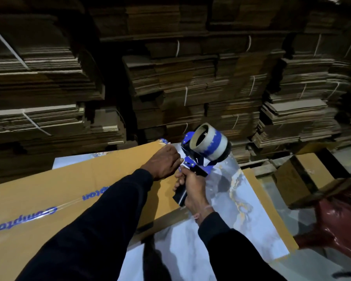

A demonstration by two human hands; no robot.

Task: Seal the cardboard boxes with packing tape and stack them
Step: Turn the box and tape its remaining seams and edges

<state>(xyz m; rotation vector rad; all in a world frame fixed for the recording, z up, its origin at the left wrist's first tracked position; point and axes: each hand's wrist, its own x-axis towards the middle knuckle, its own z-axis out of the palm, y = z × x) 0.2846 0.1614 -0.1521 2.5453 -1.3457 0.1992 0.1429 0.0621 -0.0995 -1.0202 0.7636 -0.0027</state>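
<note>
Left hand (164,162) lies flat with straight fingers, pressing the taped box (73,191) on the desk (241,216). Right hand (193,191) is wrapped round the tape gun (203,151) handle, just past the box's far corner.

A single head-worn wide-angle view looks forward and steeply down from above the person's shoulders, close over both dark-sleeved forearms, which enter from 6 o'clock; the flat brown cardboard box (73,191) fills 8 o'clock, the marbled white tabletop (241,199) lies toward 5 o'clock, and strapped bundles of flattened brown cardboard (190,78) wall off 12 o'clock, bowed by the lens
</note>
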